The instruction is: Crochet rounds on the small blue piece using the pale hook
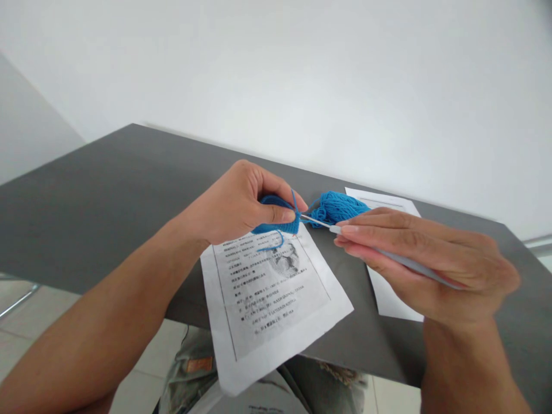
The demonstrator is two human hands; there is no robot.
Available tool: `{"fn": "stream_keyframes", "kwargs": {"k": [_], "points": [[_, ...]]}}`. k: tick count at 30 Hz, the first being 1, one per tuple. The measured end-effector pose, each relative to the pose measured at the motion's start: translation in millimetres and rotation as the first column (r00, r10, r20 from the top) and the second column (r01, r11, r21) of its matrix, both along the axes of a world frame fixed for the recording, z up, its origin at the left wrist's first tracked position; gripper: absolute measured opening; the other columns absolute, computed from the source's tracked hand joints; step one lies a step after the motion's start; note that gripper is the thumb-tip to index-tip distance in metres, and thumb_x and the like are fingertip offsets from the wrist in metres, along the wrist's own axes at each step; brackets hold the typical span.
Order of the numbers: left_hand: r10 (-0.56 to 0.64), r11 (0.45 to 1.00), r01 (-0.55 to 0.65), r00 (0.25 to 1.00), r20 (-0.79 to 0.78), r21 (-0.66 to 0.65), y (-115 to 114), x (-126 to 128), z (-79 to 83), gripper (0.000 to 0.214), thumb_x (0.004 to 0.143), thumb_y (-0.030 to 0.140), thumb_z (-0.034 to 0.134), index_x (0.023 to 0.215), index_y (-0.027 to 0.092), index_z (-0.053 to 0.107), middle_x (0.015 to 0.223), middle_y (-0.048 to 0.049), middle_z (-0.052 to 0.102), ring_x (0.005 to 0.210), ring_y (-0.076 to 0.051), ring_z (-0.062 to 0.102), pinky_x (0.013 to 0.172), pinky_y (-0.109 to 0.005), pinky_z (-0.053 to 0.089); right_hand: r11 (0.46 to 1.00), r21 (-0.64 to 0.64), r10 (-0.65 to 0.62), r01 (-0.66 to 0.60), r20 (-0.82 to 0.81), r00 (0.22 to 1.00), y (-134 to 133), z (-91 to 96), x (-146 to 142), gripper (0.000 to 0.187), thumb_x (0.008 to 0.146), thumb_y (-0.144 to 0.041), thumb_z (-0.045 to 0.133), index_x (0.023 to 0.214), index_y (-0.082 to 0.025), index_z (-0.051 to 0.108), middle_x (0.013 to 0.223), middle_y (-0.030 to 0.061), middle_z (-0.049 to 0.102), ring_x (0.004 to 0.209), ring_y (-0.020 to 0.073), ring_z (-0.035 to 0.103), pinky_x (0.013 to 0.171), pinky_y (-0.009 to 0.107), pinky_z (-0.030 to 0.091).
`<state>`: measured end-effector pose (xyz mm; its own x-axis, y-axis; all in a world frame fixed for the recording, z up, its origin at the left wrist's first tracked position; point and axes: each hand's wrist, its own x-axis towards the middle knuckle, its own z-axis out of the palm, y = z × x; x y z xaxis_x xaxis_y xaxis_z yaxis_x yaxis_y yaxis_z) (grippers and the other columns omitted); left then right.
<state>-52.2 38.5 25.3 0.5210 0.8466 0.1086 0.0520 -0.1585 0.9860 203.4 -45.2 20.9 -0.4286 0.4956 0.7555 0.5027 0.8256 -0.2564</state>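
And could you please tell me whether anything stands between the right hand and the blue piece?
Nothing visible blocks it: only the crochet hook spans the gap from the right hand to the blue piece in the left hand. The yarn bundle appears to lie beyond the hook's shaft.

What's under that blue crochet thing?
Below the blue piece, held by the left hand, a printed sheet shows text and a picture. The sheet's top is covered, so I can't see what's printed there.
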Motion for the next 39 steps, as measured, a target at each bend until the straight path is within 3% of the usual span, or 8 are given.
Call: {"fn": "stream_keyframes", "kwargs": {"k": [6, 9, 13, 21, 24, 29, 39], "points": [[-0.047, 0.999, 0.047, 0.999, 0.005, -0.027, -1, -2, 1.1, 0.008, 0.073, 0.019, 0.086, 0.078, 0.023, 0.091, 0.085, -0.0056, 0.086, 0.070, -0.019, 0.075, 0.062, -0.026, 0.056, 0.996, -0.087, 0.010, -0.025, -0.168, 0.986, 2, -4.3, 2, 0.048, 0.086, -0.004, 0.088, 0.123, -0.034, 0.086, 0.095, 0.0013, 0.088, 0.079, 0.0272, 0.084, 0.069, 0.045, 0.073], [-0.044, 0.996, 0.047, 0.998, 0.046, -0.075, -4, 0, 2.5, 0.010, 0.072, 0.017, 0.087, 0.080, 0.022, 0.091, 0.084, -0.0067, 0.086, 0.068, -0.019, 0.075, 0.061, -0.026, 0.057, 0.973, -0.209, 0.025, -0.098, -0.327, 0.945, 4, -10.4, 1, 0.035, 0.092, -0.008, 0.084, 0.120, -0.029, 0.087, 0.090, 0.0036, 0.088, 0.071, 0.0240, 0.082, 0.060, 0.040, 0.072], [0.003, 0.995, 0.009, 0.993, 0.118, -0.098, -5, 2, 2.4, 0.010, 0.073, 0.015, 0.088, 0.079, 0.022, 0.091, 0.076, -0.0051, 0.084, 0.064, -0.018, 0.075, 0.059, -0.026, 0.057, 0.891, -0.375, -0.014, -0.256, -0.587, 0.809, 11, -15.0, -5, 0.016, 0.098, -0.022, 0.082, 0.113, -0.025, 0.088, 0.084, 0.0039, 0.087, 0.063, 0.0202, 0.081, 0.055, 0.034, 0.073], [0.099, 0.994, -0.088, 0.977, 0.191, -0.069, -7, 6, -5.4, 0.011, 0.077, 0.017, 0.094, 0.087, 0.022, 0.091, 0.086, -0.0045, 0.087, 0.069, -0.014, 0.075, 0.063, -0.022, 0.057, 0.742, -0.440, -0.077, -0.506, -0.805, 0.588, 23, -18.5, -22, 0.009, 0.095, -0.031, 0.087, 0.098, -0.022, 0.087, 0.083, 0.0005, 0.088, 0.061, 0.0132, 0.081, 0.055, 0.018, 0.069], [0.082, 0.991, -0.046, 0.948, 0.309, -0.123, -10, 13, -11.3, 0.011, 0.078, 0.021, 0.097, 0.086, 0.023, 0.090, 0.090, -0.0036, 0.087, 0.075, -0.014, 0.076, 0.070, -0.023, 0.059, 0.742, -0.408, -0.079, -0.532, -0.841, 0.535, 25, -24.2, -28, 0.009, 0.094, -0.032, 0.087, 0.097, -0.024, 0.087, 0.084, -0.0009, 0.088, 0.062, 0.0125, 0.081, 0.057, 0.018, 0.070], [0.071, 0.981, 0.006, 0.918, 0.390, -0.194, -18, 23, -17.8, 0.017, 0.072, 0.022, 0.100, 0.083, 0.019, 0.088, 0.096, -0.0058, 0.087, 0.078, -0.017, 0.074, 0.071, -0.028, 0.058, 0.761, -0.414, -0.079, -0.499, -0.824, 0.561, 25, -28.6, -35, 0.009, 0.094, -0.032, 0.086, 0.098, -0.024, 0.086, 0.084, 0.0009, 0.087, 0.063, 0.0142, 0.080, 0.058, 0.022, 0.071], [0.176, 0.930, 0.004, 0.872, 0.456, -0.366, -30, 35, -16.7, 0.016, 0.068, 0.016, 0.099, 0.076, 0.022, 0.086, 0.076, -0.0006, 0.078, 0.074, -0.015, 0.067, 0.069, -0.027, 0.055, 0.785, -0.379, -0.052, -0.490, -0.829, 0.557, 25, -32.0, -35, 0.009, 0.099, -0.032, 0.083, 0.102, -0.025, 0.086, 0.085, 0.0004, 0.087, 0.066, 0.0123, 0.080, 0.059, 0.020, 0.068]]}}
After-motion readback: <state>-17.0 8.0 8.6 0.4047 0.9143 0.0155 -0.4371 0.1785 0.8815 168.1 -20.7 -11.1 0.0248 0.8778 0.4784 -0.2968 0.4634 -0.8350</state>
